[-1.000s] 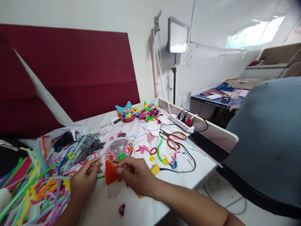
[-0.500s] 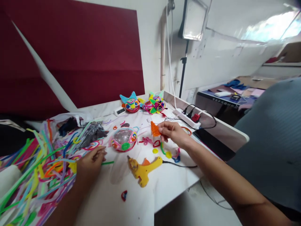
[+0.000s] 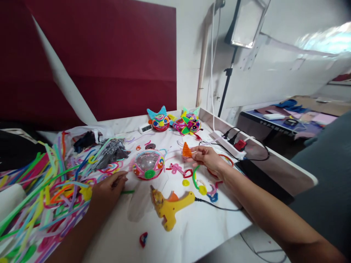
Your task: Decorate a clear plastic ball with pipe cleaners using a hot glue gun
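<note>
My right hand pinches an orange fuzzy triangular piece above the white table. Near the pile of pipe cleaners, my left hand rests with its fingers curled together; whether anything is inside cannot be seen. A clear round body with pink trim, a green disc and an orange spiral lies between the hands. In front of it lies a yellow glue gun, its nozzle pointing up-left. A yellow disc and a pink twisted piece are below the orange piece.
Colourful pipe cleaners cover the left side. Two decorated figures, one blue-eared and one multicoloured, stand at the back beside a small display. A power strip lines the right edge. A person is at the far right.
The view has shifted, so the table items appear displaced. The orange piece has turned in my right hand and its point is now upward. My left hand stays beside the pile.
</note>
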`<action>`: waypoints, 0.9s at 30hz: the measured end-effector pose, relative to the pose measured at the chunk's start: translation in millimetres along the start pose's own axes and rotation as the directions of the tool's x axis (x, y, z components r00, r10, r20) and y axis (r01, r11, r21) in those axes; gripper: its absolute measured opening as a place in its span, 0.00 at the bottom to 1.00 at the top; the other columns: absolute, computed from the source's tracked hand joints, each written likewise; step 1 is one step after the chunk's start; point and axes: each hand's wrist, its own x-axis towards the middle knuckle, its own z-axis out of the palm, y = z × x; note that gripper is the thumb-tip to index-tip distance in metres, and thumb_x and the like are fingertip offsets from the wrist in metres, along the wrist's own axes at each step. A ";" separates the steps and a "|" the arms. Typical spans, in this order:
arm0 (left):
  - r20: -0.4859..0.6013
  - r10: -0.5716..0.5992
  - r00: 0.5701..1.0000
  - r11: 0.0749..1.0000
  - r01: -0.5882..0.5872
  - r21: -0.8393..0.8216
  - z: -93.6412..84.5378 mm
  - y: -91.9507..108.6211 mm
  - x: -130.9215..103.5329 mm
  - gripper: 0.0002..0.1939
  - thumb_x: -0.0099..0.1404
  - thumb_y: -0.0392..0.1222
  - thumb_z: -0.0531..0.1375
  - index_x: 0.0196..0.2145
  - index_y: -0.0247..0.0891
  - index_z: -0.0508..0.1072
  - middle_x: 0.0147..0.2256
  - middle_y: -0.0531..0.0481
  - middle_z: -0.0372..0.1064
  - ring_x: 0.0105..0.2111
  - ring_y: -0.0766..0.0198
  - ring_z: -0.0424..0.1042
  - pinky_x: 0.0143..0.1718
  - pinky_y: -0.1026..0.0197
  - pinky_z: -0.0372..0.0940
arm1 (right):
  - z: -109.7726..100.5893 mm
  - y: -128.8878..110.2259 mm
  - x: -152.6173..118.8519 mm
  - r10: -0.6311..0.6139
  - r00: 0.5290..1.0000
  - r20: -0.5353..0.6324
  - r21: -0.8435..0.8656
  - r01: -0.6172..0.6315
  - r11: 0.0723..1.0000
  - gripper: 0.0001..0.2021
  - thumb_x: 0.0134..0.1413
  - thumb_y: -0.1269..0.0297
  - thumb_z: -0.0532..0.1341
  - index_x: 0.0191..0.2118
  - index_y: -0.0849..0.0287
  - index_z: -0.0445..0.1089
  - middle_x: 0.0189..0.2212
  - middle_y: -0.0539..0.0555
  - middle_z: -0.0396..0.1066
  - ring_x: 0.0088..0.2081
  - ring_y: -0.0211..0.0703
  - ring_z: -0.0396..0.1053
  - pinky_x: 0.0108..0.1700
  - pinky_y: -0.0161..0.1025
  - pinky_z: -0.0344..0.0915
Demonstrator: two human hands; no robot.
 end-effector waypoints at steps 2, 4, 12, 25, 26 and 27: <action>0.003 0.000 1.000 1.000 0.000 0.020 0.7 0.3 0.4 0.17 0.59 0.53 0.55 0.39 0.42 0.78 0.31 0.51 0.81 0.29 0.60 0.79 0.37 0.62 0.72 | -0.9 1.2 -0.1 0.006 1.000 -0.011 0.015 -0.006 1.000 0.09 0.46 0.76 0.66 0.35 0.61 0.71 0.28 0.53 0.80 0.30 0.40 0.80 0.26 0.28 0.73; 0.007 -0.004 1.000 0.999 0.004 0.033 1.0 1.3 0.7 0.17 0.59 0.53 0.55 0.38 0.43 0.78 0.32 0.51 0.81 0.30 0.60 0.79 0.36 0.62 0.72 | -1.9 1.9 -0.5 0.011 1.000 -0.019 0.030 -0.011 0.999 0.09 0.45 0.75 0.68 0.35 0.62 0.71 0.28 0.54 0.80 0.29 0.40 0.79 0.25 0.28 0.72; 0.045 -0.017 0.999 0.992 0.011 0.126 3.9 4.5 0.9 0.19 0.59 0.54 0.55 0.38 0.42 0.80 0.32 0.52 0.81 0.30 0.58 0.79 0.36 0.60 0.71 | -5.6 2.8 -6.0 0.024 0.999 -0.032 0.088 -0.022 0.996 0.15 0.39 0.66 0.75 0.34 0.61 0.73 0.27 0.53 0.79 0.29 0.40 0.79 0.24 0.28 0.70; 0.088 -0.030 0.996 0.986 0.015 0.164 6.4 3.7 0.1 0.21 0.59 0.56 0.54 0.38 0.44 0.81 0.34 0.52 0.81 0.31 0.57 0.78 0.39 0.59 0.70 | 3.8 12.6 -11.9 -0.127 0.990 -0.068 -0.009 0.127 0.992 0.19 0.34 0.58 0.76 0.33 0.61 0.74 0.25 0.51 0.77 0.28 0.42 0.78 0.26 0.33 0.73; 0.092 -0.028 0.995 0.987 0.013 0.160 6.1 3.8 0.2 0.21 0.59 0.56 0.54 0.38 0.44 0.81 0.34 0.53 0.81 0.31 0.57 0.78 0.39 0.59 0.70 | 4.1 13.3 -12.1 -0.181 0.980 -0.079 -0.042 0.178 0.983 0.18 0.35 0.58 0.76 0.33 0.60 0.74 0.26 0.51 0.78 0.29 0.41 0.78 0.27 0.34 0.74; 0.094 -0.026 0.995 0.988 0.011 0.157 5.8 3.6 0.3 0.21 0.59 0.56 0.54 0.38 0.45 0.81 0.34 0.53 0.81 0.30 0.58 0.78 0.39 0.60 0.70 | 4.2 14.2 -12.4 -0.245 0.965 -0.091 -0.081 0.238 0.968 0.18 0.37 0.58 0.75 0.34 0.60 0.74 0.28 0.51 0.78 0.30 0.41 0.78 0.29 0.34 0.75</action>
